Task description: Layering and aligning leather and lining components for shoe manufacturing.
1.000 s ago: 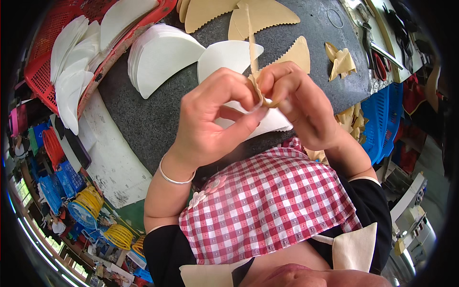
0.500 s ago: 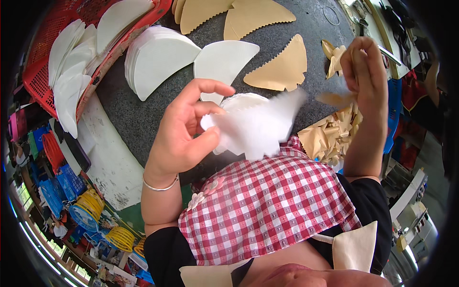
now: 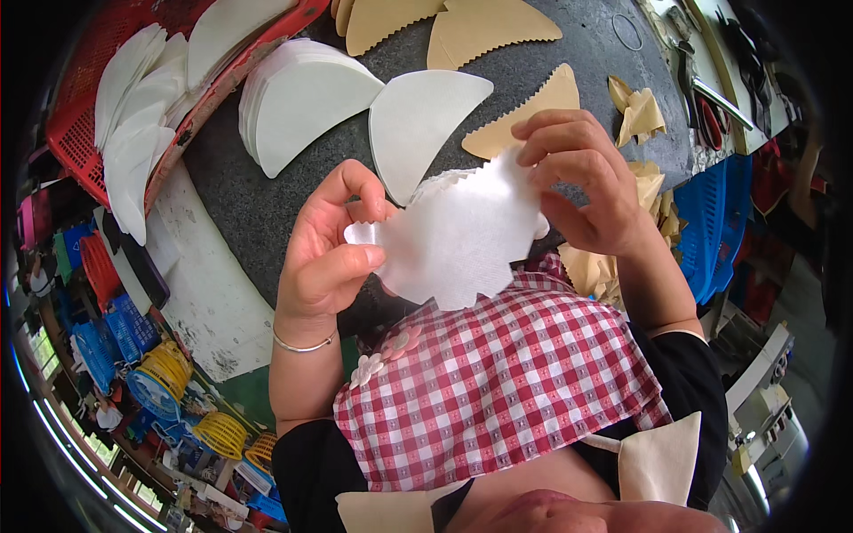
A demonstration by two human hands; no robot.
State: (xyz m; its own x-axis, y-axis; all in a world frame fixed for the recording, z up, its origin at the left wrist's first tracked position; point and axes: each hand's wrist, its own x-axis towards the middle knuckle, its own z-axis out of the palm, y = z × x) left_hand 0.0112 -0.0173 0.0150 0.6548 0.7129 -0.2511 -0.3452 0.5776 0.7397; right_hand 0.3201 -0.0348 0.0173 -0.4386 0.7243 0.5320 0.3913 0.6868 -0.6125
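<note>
My left hand pinches the left end of a thin white notched piece between thumb and fingers. At that piece's upper right corner, the fingers of my right hand grip its edge. The piece hangs spread between both hands, above the near edge of the dark table. Behind it shows part of a pile of white pieces, mostly hidden. A smooth-edged white curved piece lies just beyond, beside a thick stack of white curved pieces. Past my right hand lies a tan zigzag-edged piece, partly covered.
A red perforated basket with white pieces stands far left. More tan pieces lie at the far edge of the dark table. Crumpled tan scraps lie at right, near a blue basket. A checked apron covers my lap.
My right hand has come in from the right and taken hold of the white notched piece. The piece, blurred before, now hangs flatter. A blurred tan scrap below my right hand is gone from there.
</note>
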